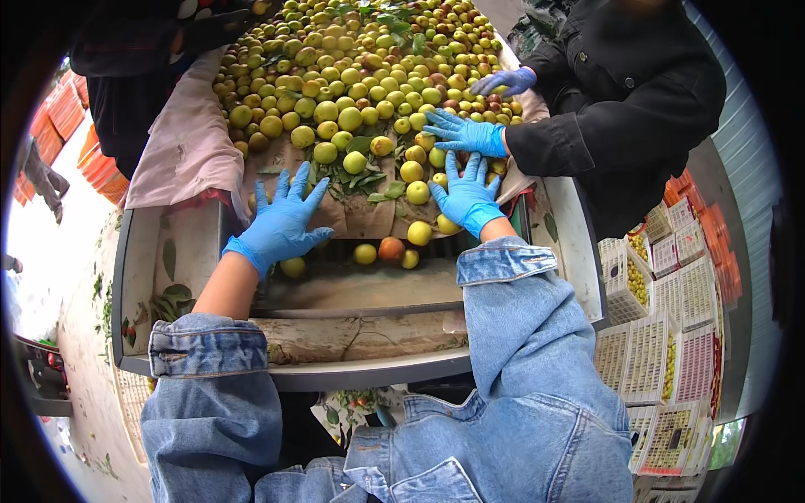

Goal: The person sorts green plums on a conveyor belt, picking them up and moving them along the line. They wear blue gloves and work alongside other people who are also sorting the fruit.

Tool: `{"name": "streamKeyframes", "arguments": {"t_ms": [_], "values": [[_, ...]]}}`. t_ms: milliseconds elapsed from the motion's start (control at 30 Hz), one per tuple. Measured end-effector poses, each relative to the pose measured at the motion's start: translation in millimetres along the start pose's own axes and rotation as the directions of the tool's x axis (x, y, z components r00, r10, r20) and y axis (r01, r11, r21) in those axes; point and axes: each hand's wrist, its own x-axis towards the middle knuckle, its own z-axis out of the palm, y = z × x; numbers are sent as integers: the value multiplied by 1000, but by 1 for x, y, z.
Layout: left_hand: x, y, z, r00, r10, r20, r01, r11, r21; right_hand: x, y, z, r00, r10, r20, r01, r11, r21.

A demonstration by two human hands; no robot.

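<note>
A broad heap of yellow-green fruits, apparently jujubes (350,119), some flushed brown-red, covers the cloth-lined sorting bed (324,217). My left hand (280,217), in a blue glove, is spread palm down at the left front of the heap, partly hiding fruits under its fingers. To the right, my gloved right hand (468,193) has its fingers apart over several fruits. Between my hands lie green leaves (358,179) and loose fruits. A reddish-brown fruit (391,250) sits among yellow-green ones in the dark gap below the cloth's edge, above a blurred, tan surface (371,286).
A co-worker's gloved hands (468,133) reach in from the right, one almost touching my right fingertips. Another person (126,82) stands at the left. White plastic crates (641,352) with fruit are stacked at right. The machine's metal rim (377,375) runs before me.
</note>
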Motion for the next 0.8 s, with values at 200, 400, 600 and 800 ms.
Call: {"name": "streamKeyframes", "arguments": {"t_ms": [200, 400, 600, 800], "values": [[7, 7, 0, 931, 365, 27, -351, 910, -221, -39, -63, -24, 911, -395, 116, 380, 915, 137], [3, 0, 4, 991, -121, -56, 114, 987, -116, 3, 12, -13, 946, -166, -277, 235, 942, 238], [-7, 15, -7, 982, -1, 187, 47, 969, -243, -1, 3, 10, 999, -44, 8, 40, 967, 252], [1, 15, 5, 990, 128, -62, -137, 974, -179, -33, -27, -22, 863, -505, -18, 480, 808, 340]]}}
